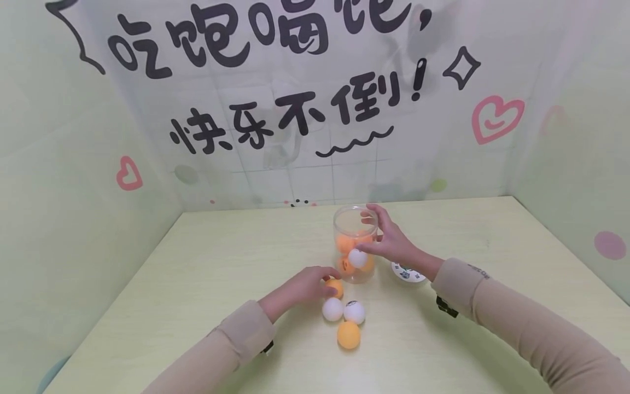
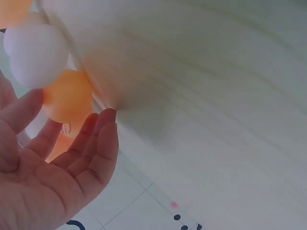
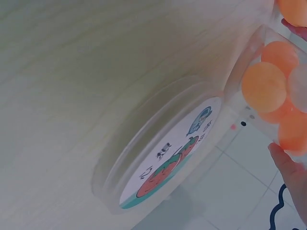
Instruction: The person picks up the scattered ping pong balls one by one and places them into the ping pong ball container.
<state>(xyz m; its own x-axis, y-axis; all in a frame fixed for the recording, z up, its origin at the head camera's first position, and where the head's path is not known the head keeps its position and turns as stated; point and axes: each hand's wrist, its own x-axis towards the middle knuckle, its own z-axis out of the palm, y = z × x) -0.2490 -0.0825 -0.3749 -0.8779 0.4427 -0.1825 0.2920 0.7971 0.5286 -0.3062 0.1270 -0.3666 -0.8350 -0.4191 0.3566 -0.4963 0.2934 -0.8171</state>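
Observation:
A clear plastic jar (image 1: 351, 223) stands upright on the table, with several orange balls (image 1: 345, 244) and a white ball (image 1: 357, 258) visible inside. My right hand (image 1: 391, 238) grips the jar from its right side, thumb in front and fingers behind. At the jar's near left, my left hand (image 1: 306, 285) holds an orange table tennis ball (image 1: 334, 288) between thumb and fingers. In the left wrist view that ball (image 2: 69, 97) lies against the thumb tip, with the fingers curved around it. Two white balls (image 1: 332, 310) and another orange ball (image 1: 349, 335) lie nearer me.
A round lid (image 1: 408, 272) with a printed label lies on the table right of the jar, under my right forearm. The pale wood table (image 1: 236, 246) is bounded by a printed back wall (image 1: 266, 186) and by side walls.

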